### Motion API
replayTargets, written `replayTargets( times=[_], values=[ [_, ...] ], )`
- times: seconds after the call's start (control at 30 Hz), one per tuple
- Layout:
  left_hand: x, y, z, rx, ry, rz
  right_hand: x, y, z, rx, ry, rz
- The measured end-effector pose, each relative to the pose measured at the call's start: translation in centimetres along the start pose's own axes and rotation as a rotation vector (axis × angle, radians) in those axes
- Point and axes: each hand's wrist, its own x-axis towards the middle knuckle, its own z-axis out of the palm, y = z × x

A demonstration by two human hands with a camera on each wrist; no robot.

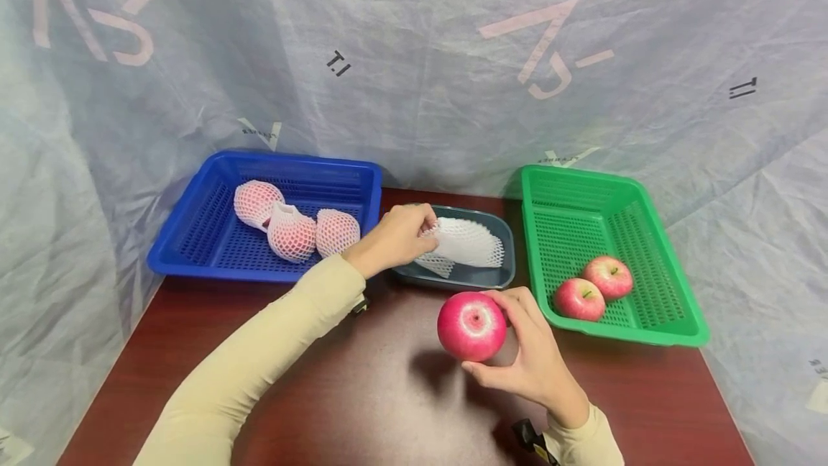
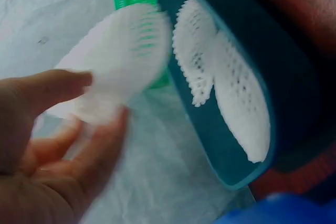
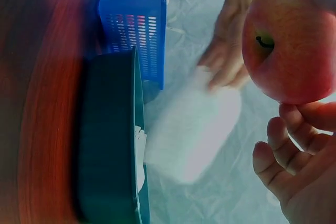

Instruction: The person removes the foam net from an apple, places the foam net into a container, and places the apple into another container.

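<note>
My left hand (image 1: 402, 234) pinches a white foam fruit net (image 1: 471, 239) by one end, above the dark teal tray (image 1: 507, 250). In the left wrist view the held net (image 2: 118, 56) is blurred, and more foam nets (image 2: 239, 98) lie inside the tray. My right hand (image 1: 533, 351) grips a red apple (image 1: 472, 326) between thumb and fingers, over the table in front of the tray. In the right wrist view a stem shows in the hollow of this apple (image 3: 294, 45).
On the left, a blue basket (image 1: 265, 275) holds several apples in foam nets (image 1: 292, 234). A green basket (image 1: 673, 257) on the right contains two bare apples (image 1: 608, 277). Behind the dark red wooden table (image 1: 362, 394) hangs a grey printed sheet (image 1: 414, 78).
</note>
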Motion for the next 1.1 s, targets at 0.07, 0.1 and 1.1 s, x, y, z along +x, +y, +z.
replayTargets(
  times=[0.07, 0.1, 1.1],
  values=[
    [0.3, -0.1, 0.8, 0.062, -0.046, -0.035, -0.2, 0.1, -0.2, -0.006, 0.005, -0.004],
    [0.4, -0.2, 1.0, 0.091, -0.064, -0.051, -0.2, 0.2, -0.4, -0.010, 0.009, -0.004],
    [-6.6, -0.9, -1.6, 0.110, -0.022, 0.022, -0.2, 0.3, -2.8, -0.109, 0.025, 0.070]
  ],
)
